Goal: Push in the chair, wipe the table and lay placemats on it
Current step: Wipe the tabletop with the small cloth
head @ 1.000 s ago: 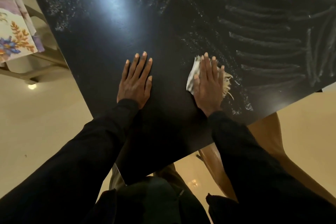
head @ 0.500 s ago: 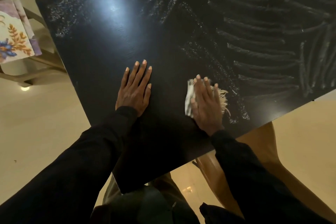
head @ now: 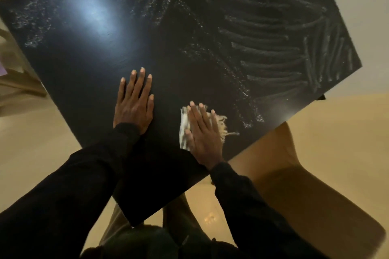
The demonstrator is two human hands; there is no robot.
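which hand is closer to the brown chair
Right. The right hand lies on the fringed cloth by the table edge beside the brown chair; the left hand rests flat farther left.

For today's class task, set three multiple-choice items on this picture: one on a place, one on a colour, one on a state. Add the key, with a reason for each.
1. Where is the cloth?
A. under the left hand
B. under the right hand
C. apart from both hands

2. What colour is the table?
A. black
B. white
C. red

3. How does the left hand lie?
A. clenched in a fist
B. gripping the cloth
C. flat on the table

Key: 1 B, the right hand's fingers lie across it and its fringe shows beside them; 2 A, the top is black with pale wipe streaks; 3 C, its fingers are straight, palm down.
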